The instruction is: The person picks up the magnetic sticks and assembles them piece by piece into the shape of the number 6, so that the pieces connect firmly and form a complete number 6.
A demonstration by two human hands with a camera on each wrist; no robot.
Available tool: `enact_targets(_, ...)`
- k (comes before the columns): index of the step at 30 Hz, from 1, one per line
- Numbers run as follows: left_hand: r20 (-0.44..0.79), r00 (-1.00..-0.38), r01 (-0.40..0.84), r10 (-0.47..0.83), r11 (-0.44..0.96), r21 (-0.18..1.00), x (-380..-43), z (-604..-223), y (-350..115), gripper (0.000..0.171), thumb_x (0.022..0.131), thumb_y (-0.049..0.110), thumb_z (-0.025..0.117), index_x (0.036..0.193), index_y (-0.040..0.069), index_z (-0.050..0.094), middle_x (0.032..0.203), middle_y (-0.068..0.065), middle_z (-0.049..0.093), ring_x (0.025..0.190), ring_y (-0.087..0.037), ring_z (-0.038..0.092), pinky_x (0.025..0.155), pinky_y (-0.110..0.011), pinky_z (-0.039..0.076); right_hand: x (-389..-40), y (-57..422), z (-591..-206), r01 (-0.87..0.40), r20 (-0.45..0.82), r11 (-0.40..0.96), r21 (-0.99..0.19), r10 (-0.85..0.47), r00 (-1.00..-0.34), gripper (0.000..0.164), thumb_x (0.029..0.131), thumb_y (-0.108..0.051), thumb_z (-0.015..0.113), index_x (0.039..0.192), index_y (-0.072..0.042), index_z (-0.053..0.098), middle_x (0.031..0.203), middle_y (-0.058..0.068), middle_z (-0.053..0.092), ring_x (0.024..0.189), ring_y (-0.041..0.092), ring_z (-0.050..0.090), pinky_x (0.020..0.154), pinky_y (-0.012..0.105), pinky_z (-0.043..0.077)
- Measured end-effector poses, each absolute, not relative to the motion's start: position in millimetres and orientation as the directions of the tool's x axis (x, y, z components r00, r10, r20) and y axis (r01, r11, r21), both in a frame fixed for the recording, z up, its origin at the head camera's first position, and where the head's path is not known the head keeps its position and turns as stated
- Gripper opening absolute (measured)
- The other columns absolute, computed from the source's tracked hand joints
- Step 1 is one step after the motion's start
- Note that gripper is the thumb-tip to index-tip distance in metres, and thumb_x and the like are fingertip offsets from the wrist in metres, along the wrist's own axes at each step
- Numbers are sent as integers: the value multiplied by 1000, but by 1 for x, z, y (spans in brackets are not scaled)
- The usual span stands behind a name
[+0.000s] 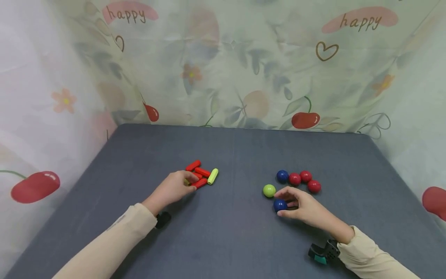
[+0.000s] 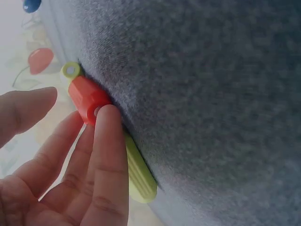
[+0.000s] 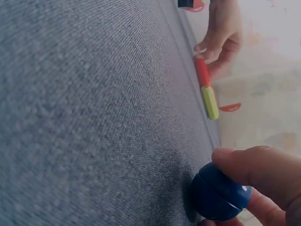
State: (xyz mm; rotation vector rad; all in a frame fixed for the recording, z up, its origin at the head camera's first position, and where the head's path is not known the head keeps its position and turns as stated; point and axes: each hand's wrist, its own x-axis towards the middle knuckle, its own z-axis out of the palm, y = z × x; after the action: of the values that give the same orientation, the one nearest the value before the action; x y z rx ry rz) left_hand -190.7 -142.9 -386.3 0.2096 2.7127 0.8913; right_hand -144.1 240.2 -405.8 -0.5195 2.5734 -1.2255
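Note:
My left hand reaches over a small group of short plastic cylinders. In the left wrist view its fingertips touch a red cylinder, while the thumb stays apart. A yellow-green cylinder lies partly behind the fingers, and another yellow-green cylinder lies at the group's right edge. On the right, my right hand holds a blue ball between thumb and fingers, low at the table surface. Just beyond that hand sits a green ball. Part of the cylinder group is hidden under the left hand.
Behind the right hand, a second blue ball and red balls stand close together on the dark grey table. A patterned curtain hangs along the back and sides. Each wrist carries a black device.

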Motion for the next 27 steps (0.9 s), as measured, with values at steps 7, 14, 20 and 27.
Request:
enact_targets(7, -206, -955, 64, 212, 829, 555, -193, -389, -135, 24, 85, 13, 74, 109, 11, 69, 101, -4, 66, 74, -15, 56, 62, -27, 46, -145, 243, -407, -201, -89, 589, -783, -426, -900, 36, 81, -23, 79, 110, -7, 65, 111, 7, 64, 95, 16, 60, 82, 22, 51)
enact_targets(14, -193, -957, 85, 214, 849, 522, -198, -391, -133, 22, 82, 11, 76, 103, 11, 69, 91, -2, 65, 75, -15, 56, 63, -26, 47, -147, 242, -406, -148, -138, 573, -806, -424, -895, 38, 78, -22, 81, 108, -5, 66, 109, 10, 65, 92, 20, 59, 78, 21, 52)
enact_targets(20, -202, -957, 77, 210, 850, 521, -201, -388, -132, 21, 81, 11, 77, 101, 11, 68, 90, -2, 65, 73, -15, 56, 61, -26, 47, -150, 241, -406, -109, -171, 588, -802, -401, -900, 38, 77, -24, 83, 108, -6, 68, 108, 8, 66, 92, 20, 59, 78, 24, 53)
enact_targets(27, -198, -957, 89, 211, 865, 494, -204, -386, -132, 23, 79, 13, 79, 100, 11, 67, 88, -2, 64, 74, -15, 56, 62, -27, 48, -155, 239, -405, -103, -181, 582, -807, -408, -895, 39, 77, -23, 83, 108, -5, 67, 108, 10, 66, 93, 21, 61, 78, 24, 53)
